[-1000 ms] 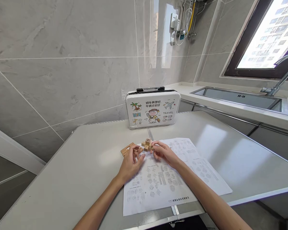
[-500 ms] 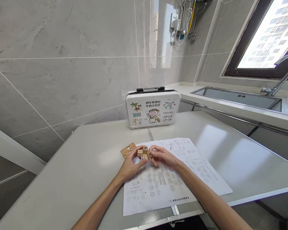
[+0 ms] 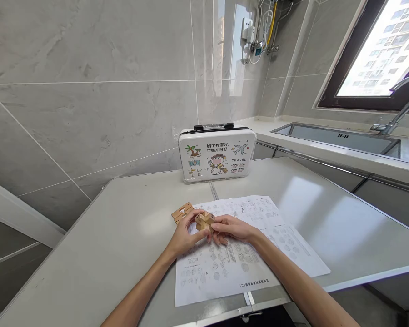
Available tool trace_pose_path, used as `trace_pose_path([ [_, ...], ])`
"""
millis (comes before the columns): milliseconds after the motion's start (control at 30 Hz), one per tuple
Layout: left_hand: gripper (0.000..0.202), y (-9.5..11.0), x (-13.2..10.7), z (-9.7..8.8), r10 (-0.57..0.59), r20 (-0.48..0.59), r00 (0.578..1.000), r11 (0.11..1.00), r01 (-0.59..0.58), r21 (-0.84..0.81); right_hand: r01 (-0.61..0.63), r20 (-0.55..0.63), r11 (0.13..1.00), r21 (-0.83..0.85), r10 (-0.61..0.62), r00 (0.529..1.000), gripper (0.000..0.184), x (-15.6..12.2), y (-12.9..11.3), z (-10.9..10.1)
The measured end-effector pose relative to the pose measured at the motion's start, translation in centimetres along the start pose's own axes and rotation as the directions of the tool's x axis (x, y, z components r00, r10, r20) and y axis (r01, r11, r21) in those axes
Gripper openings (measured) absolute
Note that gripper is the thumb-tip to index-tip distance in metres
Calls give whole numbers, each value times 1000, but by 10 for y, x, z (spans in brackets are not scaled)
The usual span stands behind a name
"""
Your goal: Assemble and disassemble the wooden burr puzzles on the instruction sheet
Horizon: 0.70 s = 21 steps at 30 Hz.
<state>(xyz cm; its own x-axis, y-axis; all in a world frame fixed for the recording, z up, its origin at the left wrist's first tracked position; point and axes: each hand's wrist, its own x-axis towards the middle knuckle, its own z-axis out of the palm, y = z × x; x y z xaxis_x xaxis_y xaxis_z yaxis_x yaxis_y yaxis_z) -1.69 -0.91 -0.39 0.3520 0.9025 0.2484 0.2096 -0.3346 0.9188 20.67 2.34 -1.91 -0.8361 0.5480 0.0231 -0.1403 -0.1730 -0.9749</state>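
Note:
A small wooden burr puzzle (image 3: 205,220) of interlocking blocks is held above the printed sheet, tilted so several block ends face me. My left hand (image 3: 187,231) grips it from the left, thumb in front and fingers behind. From the right, my right hand (image 3: 226,227) has its thumb and fingertips closed on the puzzle's right side, the other fingers curled below. Flat wooden pieces (image 3: 182,212) with notches lie on the table just behind my left hand. The paper sheet (image 3: 225,277) carries many small line drawings of shapes.
A white cartoon-printed case (image 3: 218,154) stands upright at the back of the folding table (image 3: 122,218), near the tiled wall. To the right are a counter with a sink (image 3: 341,136) and a faucet (image 3: 391,125).
The puzzle has turned in my hands, so its block ends now point at a different angle. My right hand has shifted slightly down with its fingers rearranged.

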Motion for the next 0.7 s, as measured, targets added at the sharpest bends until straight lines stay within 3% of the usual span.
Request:
trace_pose_path([
  [167,53,0,-2,2,-20,-28,999,998,22,62,-14,-136,998,-60,6,991,40,1,-2,4],
  [400,51,0,-2,3,-68,-59,996,996,71,52,30,-332,989,-142,-76,940,44,6,2,7],
  [700,50,0,0,2,-71,-44,997,996,73,55,-1,-318,983,-182,-57,946,40,7,4,8],
])
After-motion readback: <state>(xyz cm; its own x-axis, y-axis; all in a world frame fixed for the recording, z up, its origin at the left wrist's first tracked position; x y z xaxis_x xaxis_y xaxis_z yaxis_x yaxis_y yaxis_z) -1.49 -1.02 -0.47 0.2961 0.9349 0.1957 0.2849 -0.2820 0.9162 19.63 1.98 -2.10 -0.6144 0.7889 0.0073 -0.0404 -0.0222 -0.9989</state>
